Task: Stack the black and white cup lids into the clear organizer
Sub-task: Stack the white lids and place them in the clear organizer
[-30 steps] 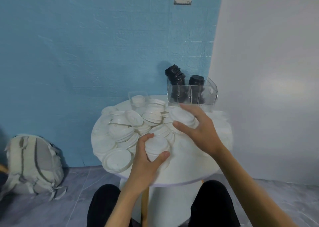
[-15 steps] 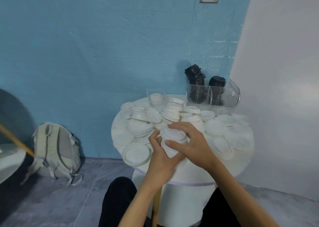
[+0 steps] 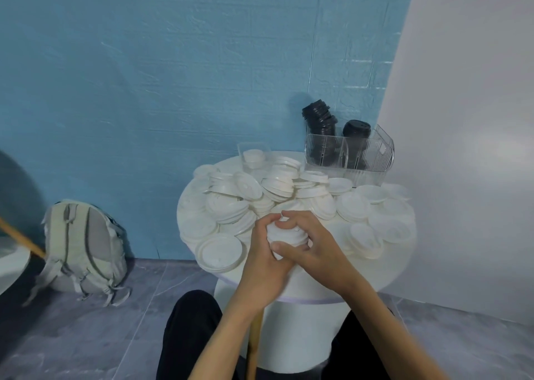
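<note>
Head view: a short stack of white lids (image 3: 286,235) is gripped from both sides above the round table (image 3: 384,267), left hand (image 3: 264,261) curled round its near-left side, right hand (image 3: 312,249) curled over its top and right, probably to square the stack. Loose white lids (image 3: 231,206) cover the table. Black lids (image 3: 320,122) already stand in the clear organizer (image 3: 372,154) at the far edge, well apart from the hands.

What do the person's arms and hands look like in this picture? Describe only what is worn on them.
Both forearms are bare up to the picture's lower edge, so no sleeves show. The left hand and the right hand wear no gloves, and no ring, watch or bracelet is visible. Dark trousers cover the legs below.
</note>
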{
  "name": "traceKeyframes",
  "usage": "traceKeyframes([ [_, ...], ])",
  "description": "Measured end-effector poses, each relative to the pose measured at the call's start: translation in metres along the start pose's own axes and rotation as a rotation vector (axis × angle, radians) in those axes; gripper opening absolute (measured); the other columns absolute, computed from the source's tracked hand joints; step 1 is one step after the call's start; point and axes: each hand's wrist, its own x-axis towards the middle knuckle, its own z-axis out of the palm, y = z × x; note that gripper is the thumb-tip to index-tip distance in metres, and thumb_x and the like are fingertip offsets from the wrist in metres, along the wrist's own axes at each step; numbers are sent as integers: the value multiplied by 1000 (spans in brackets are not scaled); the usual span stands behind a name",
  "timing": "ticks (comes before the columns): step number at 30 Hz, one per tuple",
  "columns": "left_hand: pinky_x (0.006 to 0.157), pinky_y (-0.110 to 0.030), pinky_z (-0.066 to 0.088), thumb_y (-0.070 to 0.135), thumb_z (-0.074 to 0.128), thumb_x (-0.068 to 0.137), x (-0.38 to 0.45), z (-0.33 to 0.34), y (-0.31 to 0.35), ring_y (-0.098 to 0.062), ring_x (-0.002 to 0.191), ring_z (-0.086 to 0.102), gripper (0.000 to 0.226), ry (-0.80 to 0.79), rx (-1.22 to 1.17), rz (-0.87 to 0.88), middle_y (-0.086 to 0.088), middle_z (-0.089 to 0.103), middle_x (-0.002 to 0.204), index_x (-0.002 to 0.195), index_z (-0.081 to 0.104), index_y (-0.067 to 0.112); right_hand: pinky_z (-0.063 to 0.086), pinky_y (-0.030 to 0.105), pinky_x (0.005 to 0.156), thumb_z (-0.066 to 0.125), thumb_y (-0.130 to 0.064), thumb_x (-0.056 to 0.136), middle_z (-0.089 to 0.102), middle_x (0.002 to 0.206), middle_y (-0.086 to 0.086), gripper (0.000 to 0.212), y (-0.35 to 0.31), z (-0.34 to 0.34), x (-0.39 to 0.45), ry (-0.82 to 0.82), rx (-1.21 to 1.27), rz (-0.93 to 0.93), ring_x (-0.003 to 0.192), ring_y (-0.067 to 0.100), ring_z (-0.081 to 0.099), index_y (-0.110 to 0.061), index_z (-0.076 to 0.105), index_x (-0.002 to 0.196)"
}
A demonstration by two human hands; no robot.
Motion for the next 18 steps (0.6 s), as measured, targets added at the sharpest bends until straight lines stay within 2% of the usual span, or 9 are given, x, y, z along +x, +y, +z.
traceKeyframes([
  [3, 107, -40, 48, 48, 78, 78, -1, 0, 1, -2, 126, 55, 66, 1, 1, 9, 19, 53, 137, 132, 40, 45, 32, 10, 105, 75, -39, 87, 51, 140, -21, 24, -2, 3, -4, -19, 35, 21, 137, -2, 42, -37, 64, 108],
  [6, 108, -39, 46, 50, 74, 81, -2, 0, 2, 0, 128, 50, 61, 3, 21, 33, 22, 49, 135, 131, 40, 44, 29, 11, 104, 64, -42, 96, 45, 147, -27, 19, -7, 2, -7, -28, 84, 97, 138, -12, 36, -41, 68, 115],
  [9, 109, -36, 44, 55, 70, 80, -3, 0, 2, 3, 128, 48, 60, -13, 3, 24, 23, 47, 135, 131, 40, 46, 24, 15, 112, 53, -58, 94, 39, 154, -29, 35, -10, -10, -9, -88, -24, 89, 141, -16, 27, -52, 64, 126],
  [11, 110, -34, 44, 61, 69, 76, -3, -1, 3, 2, 128, 47, 64, -25, -23, 17, 20, 48, 136, 130, 41, 44, 23, 16, 116, 55, -60, 91, 40, 153, -29, 44, -12, -25, -12, -106, -116, 65, 142, -15, 27, -53, 57, 134],
  [14, 109, -37, 45, 57, 74, 75, 1, -2, 2, -2, 123, 49, 62, -28, -29, 3, 16, 49, 132, 126, 42, 43, 32, 16, 114, 67, -53, 88, 50, 146, -26, 49, -8, -57, -17, 62, -212, 71, 134, -12, 42, -45, 57, 135],
  [18, 110, -41, 43, 40, 76, 82, 2, -3, -2, -5, 121, 51, 55, -36, -43, -5, 13, 50, 131, 125, 43, 42, 45, 37, 108, 70, -55, 86, 60, 138, -17, 53, 12, -95, -26, 280, -413, 252, 122, 7, 56, -34, 62, 134],
])
